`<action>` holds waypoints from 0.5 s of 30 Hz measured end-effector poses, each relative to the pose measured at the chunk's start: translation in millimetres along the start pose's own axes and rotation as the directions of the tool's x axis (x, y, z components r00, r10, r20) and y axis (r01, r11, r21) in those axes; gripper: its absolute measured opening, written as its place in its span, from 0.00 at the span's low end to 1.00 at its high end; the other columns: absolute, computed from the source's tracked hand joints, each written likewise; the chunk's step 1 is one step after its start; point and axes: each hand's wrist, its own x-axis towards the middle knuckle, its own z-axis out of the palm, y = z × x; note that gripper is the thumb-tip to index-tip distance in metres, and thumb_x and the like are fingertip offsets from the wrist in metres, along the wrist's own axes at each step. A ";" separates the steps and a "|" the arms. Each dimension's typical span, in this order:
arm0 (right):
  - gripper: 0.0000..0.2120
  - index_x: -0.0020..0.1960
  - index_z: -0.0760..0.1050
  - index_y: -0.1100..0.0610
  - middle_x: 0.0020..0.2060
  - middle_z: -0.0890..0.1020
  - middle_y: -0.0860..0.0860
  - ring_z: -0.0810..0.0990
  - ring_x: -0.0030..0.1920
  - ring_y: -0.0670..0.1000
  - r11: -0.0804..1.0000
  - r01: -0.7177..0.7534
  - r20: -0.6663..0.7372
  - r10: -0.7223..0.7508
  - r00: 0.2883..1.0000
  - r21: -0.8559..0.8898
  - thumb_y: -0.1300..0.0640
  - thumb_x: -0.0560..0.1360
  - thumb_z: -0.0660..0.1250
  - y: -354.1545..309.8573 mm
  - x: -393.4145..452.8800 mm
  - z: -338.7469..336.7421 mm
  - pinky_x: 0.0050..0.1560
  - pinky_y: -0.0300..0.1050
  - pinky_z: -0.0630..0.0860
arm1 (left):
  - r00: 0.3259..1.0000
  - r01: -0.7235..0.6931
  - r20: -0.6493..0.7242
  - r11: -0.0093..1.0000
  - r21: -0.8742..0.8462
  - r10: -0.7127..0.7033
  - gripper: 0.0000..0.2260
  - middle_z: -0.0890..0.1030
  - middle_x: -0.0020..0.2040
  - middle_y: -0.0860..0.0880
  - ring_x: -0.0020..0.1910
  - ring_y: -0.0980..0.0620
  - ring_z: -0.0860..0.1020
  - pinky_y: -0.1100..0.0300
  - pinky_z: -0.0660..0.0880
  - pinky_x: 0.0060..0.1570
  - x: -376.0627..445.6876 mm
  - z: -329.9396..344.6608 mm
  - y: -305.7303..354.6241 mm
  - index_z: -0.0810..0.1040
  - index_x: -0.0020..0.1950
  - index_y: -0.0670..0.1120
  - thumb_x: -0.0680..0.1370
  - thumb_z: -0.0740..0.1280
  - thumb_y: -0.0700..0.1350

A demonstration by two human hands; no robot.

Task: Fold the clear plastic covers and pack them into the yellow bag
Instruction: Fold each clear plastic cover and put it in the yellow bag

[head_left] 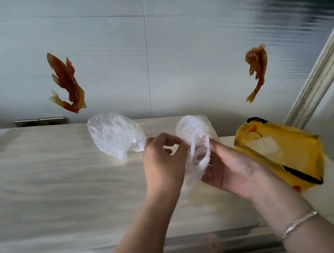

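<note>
Both hands hold one crinkled clear plastic cover [193, 137] above the pale counter [50, 191]. My left hand [163, 162] pinches its left edge with fingertips. My right hand [234, 170] grips its lower right side, fingers partly inside the plastic. A second clear cover [114, 135] lies loose on the counter behind my left hand, near the wall. The yellow bag [282, 150] with a cartoon face and black trim lies to the right of my right hand, and some white plastic shows through its clear window.
A tiled wall [170, 47] with two orange fish decals [67, 83] rises right behind the counter. A socket plate [40, 121] sits at the wall's foot on the left. A white door frame [329, 66] stands at right. The counter's front edge runs near the bottom.
</note>
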 end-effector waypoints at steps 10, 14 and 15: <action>0.03 0.46 0.78 0.59 0.37 0.81 0.54 0.78 0.34 0.51 0.996 0.070 -0.198 -0.081 0.977 -0.062 0.60 0.75 0.66 -4.5 16.1 -5.1 0.34 0.42 0.74 | 0.966 0.257 0.056 0.915 -0.310 -0.252 0.01 0.81 0.41 0.49 0.43 0.50 0.81 0.56 0.79 0.48 13.0 9.6 0.1 0.76 0.45 0.45 0.76 0.66 0.40; 0.11 0.53 0.76 0.67 0.43 0.84 0.59 0.83 0.38 0.52 0.973 0.231 -0.372 -0.219 0.902 -0.015 0.58 0.78 0.66 -6.6 21.7 -7.8 0.36 0.43 0.79 | 0.925 0.363 0.050 0.837 -0.409 -0.377 0.02 0.79 0.39 0.47 0.35 0.50 0.78 0.52 0.80 0.42 18.0 7.0 0.5 0.73 0.48 0.45 0.80 0.62 0.41; 0.13 0.53 0.76 0.67 0.44 0.84 0.59 0.82 0.39 0.53 0.966 0.255 -0.424 -0.245 0.872 -0.033 0.56 0.77 0.67 -5.6 24.2 -8.1 0.38 0.44 0.79 | 0.923 0.366 0.042 0.838 -0.405 -0.383 0.02 0.78 0.38 0.48 0.33 0.51 0.77 0.53 0.80 0.39 18.0 6.9 1.3 0.72 0.48 0.46 0.80 0.61 0.41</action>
